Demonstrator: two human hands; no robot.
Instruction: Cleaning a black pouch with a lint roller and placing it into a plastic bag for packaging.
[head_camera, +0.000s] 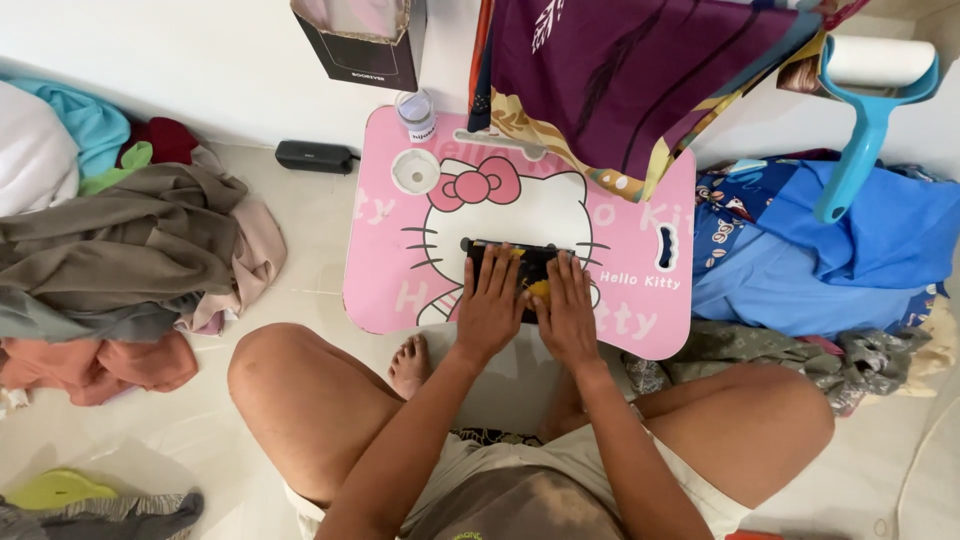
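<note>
My left hand (490, 300) and right hand (566, 308) press flat, fingers spread, on the black cloth (505, 262); pink lap table (640, 250) beneath.

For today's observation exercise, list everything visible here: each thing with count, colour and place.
Lap table: one, pink with cartoon cat, centre floor.
Folded cloth: one, black and yellow, on the table under both hands.
Small jar: one, clear, table's far edge.
Clothes pile: one, grey, pink, orange, left.
Blue fabrics: pile, right.
Hanging cloth: one, purple, above table.
Lint roller: one, teal, upper right.
Black box: one, by wall.
Left hand: flat on cloth.
Right hand: flat on cloth.
</note>
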